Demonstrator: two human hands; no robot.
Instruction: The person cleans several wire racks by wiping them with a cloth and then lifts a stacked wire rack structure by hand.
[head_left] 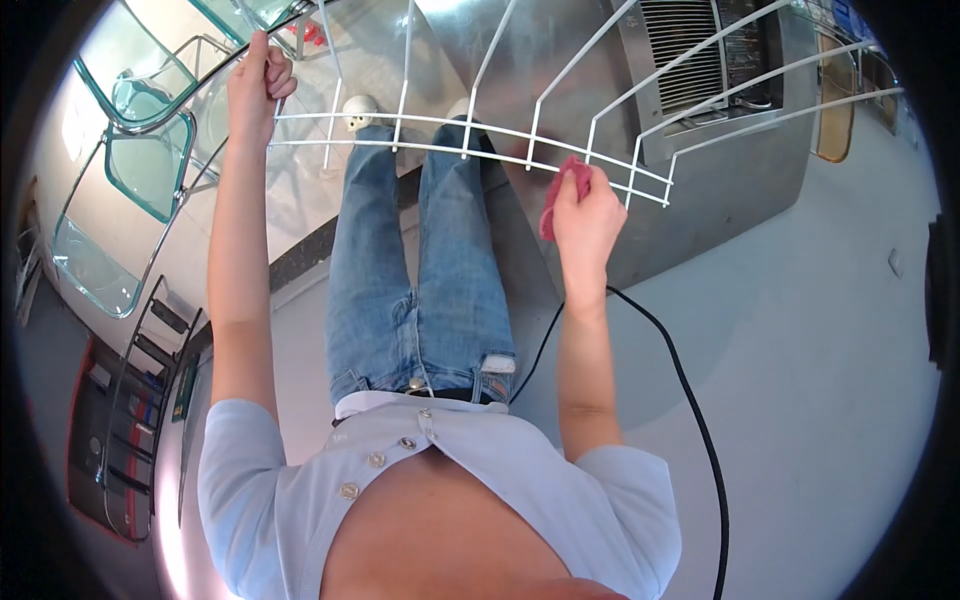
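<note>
A white wire rack (533,125) spans the upper part of the head view, its long rods running away from me. My left hand (257,90) is closed around the rack's left end. In my right hand (588,222) is a crumpled pinkish-red cloth (566,190), pinched between thumb and fingers. The cloth lies against or just beside the rack's near rails, toward their right end; whether it touches the wire I cannot tell. Part of the left end of the rack is hidden by my left fist.
Behind the rack stands a metal cabinet (720,215) with a vented grille (690,60). Glass-and-chrome chairs (150,165) are at the left, a dark metal rack (150,400) below them. A black cable (690,400) hangs at my right.
</note>
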